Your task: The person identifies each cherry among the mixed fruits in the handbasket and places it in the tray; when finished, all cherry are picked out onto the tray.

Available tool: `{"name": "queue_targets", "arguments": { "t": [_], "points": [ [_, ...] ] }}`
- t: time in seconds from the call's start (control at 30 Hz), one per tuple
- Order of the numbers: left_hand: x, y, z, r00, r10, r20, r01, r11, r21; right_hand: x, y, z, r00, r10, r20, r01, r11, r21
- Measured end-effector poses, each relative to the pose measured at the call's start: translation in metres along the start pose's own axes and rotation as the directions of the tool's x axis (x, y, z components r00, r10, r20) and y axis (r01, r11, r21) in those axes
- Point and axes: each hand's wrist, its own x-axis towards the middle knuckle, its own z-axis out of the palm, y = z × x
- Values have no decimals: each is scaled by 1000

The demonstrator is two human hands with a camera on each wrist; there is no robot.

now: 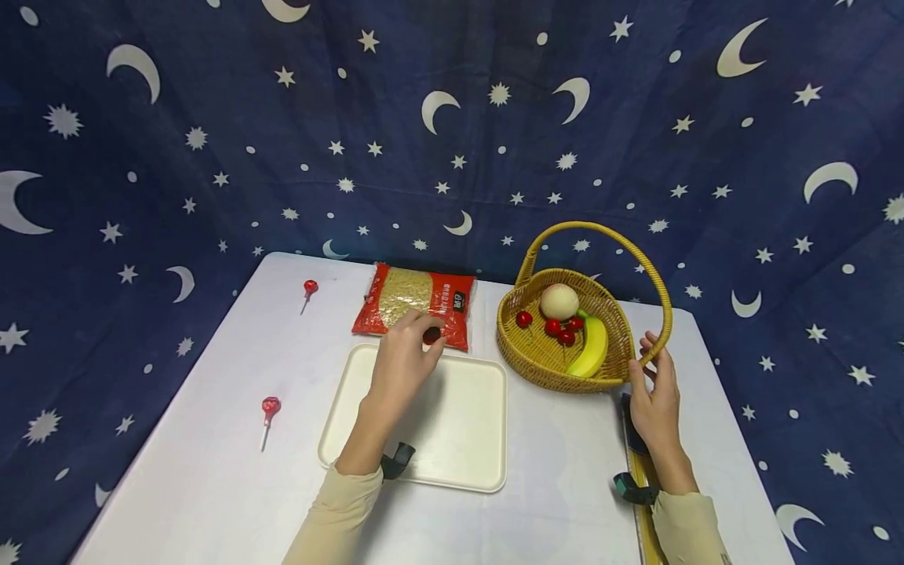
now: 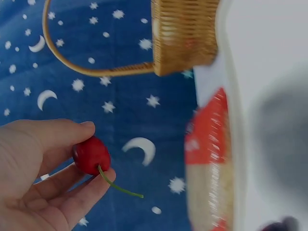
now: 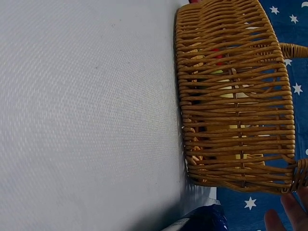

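My left hand (image 1: 406, 357) pinches a red cherry (image 2: 91, 155) with a green stem between thumb and fingers, above the far part of a cream tray (image 1: 459, 424). In the head view the cherry looks dark and is partly hidden by the fingers. At the right, my right hand (image 1: 657, 392) holds the foot of the handle (image 1: 667, 314) of a wicker basket (image 1: 551, 380), thumb on the near side and fingers beyond. Inside the basket lie a banana (image 1: 593, 349), a pale round fruit (image 1: 559, 301) and several cherries (image 1: 553, 327).
Behind the tray lies a red bag of yellow grains (image 1: 406, 297). Two red lollipops, a far one (image 1: 310, 287) and a near one (image 1: 271, 406), lie on the left. A dark and yellow packet (image 1: 644, 502) is partly under the right forearm. A starry curtain (image 1: 452, 157) surrounds the table.
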Motion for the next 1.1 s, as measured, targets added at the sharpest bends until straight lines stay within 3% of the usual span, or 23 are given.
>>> {"name": "queue_targets", "arguments": {
  "t": [0.33, 0.7, 0.83, 1.1],
  "points": [
    [-19, -27, 14, 995, -95, 42, 94, 995, 15, -2, 1, 0, 1000, 7, -9, -7, 1000, -4],
    [-31, -53, 42, 960, -207, 189, 193, 977, 94, 0, 2, -1, 1000, 10, -9, -10, 1000, -1],
    [-33, -56, 47, 945, -224, 238, 200, 972, 120, 0, 1, 0, 1000, 7, -4, -7, 1000, 1],
    [-35, -57, 51, 941, -209, 265, 166, 970, 175, 0, 1, 0, 1000, 2, 3, -2, 1000, 12]
  ]
}}
